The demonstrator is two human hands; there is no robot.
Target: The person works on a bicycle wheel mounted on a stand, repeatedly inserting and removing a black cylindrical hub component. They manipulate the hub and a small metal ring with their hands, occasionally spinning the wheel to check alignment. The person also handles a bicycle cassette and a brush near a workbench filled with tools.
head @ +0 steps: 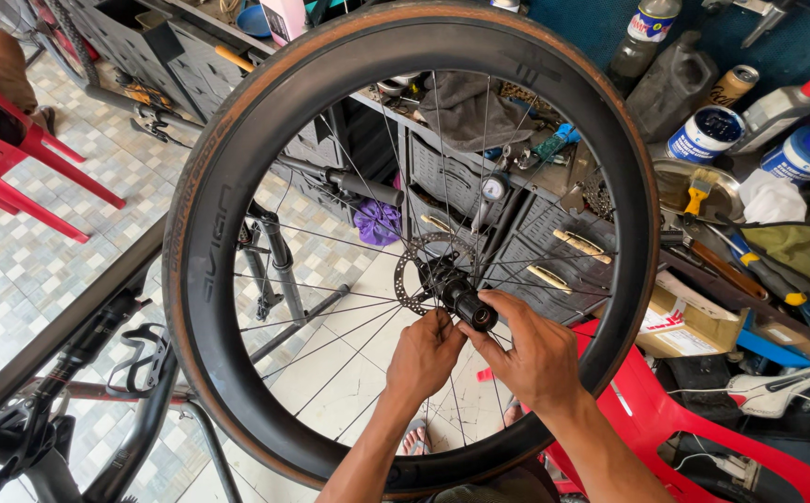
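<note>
Dead centre of frame, both hands, left hand [424, 356] and right hand [535, 359], pinched shut on hub end [476, 315] of deep-rim wheel [237, 186]; probably light, stiff, fragile spokes, best gripped at hub

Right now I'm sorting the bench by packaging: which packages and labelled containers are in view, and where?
Cardboard box: right, under the bench edge, brown with a white label.
Round tin: upper right, white and blue.
Squeeze bottle: upper right, grey, red cap.
Dark bottle: top, labelled.

Both forearms bare, no sleeves/gloves; flip-flop strap on foot [416, 436] below.
</note>
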